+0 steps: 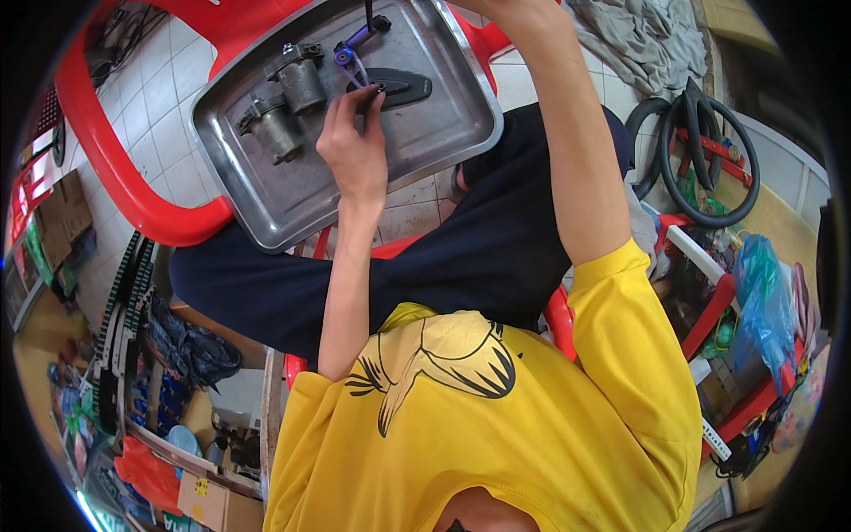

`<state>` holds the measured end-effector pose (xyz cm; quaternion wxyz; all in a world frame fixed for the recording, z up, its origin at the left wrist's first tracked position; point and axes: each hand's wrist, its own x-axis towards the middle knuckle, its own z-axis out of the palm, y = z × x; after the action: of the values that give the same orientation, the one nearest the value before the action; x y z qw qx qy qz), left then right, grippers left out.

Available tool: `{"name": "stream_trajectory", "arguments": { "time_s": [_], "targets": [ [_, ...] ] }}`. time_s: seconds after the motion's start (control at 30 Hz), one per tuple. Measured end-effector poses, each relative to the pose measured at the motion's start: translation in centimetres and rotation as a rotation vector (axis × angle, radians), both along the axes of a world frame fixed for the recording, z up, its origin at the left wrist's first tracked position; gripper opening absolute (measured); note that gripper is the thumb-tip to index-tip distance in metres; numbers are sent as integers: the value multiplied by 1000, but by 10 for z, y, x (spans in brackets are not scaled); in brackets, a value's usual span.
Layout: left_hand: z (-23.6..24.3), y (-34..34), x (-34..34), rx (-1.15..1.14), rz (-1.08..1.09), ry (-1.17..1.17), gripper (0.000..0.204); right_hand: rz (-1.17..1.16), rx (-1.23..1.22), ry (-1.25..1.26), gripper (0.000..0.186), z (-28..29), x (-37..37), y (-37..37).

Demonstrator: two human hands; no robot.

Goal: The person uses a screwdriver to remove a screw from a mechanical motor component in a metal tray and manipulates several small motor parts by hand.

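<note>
My left hand (353,146) reaches over a metal tray (266,232), thumb and fingers closed in a pinch around a small dark piece (381,88). That piece lies at the lower end of a purple metal lever (355,44) with a black tip; whether the two are joined I cannot tell. Beneath the fingertips is a flat, black elongated part (409,86). Two grey metal cylinders with brackets, one cylinder (301,82) and another cylinder (273,135), lie left of it. The upper edge cuts off my right hand (483,4), hiding its fingers.
The tray stands on a red plastic chair (142,208) in front of my knees. Grey cloth (651,44) lies on the tiled floor, far right. Black rubber tubes (709,155) hang over a red rack. Cluttered shelves with boxes (213,505) and bags flank me.
</note>
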<state>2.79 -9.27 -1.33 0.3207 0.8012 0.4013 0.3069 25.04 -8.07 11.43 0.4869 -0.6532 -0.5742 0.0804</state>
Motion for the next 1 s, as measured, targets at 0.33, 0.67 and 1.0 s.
{"name": "stream_trajectory", "arguments": {
  "time_s": [0.33,0.67,1.0],
  "targets": [
    [4,11,4,456,-38,258,52,4,-1,44,32,9,1,-1],
    [-6,22,3,473,-106,273,57,25,107,24,33,-6,2,3],
    [-11,26,4,489,-125,290,66,13,155,-61,33,0,-2,-2]
  ]
}}
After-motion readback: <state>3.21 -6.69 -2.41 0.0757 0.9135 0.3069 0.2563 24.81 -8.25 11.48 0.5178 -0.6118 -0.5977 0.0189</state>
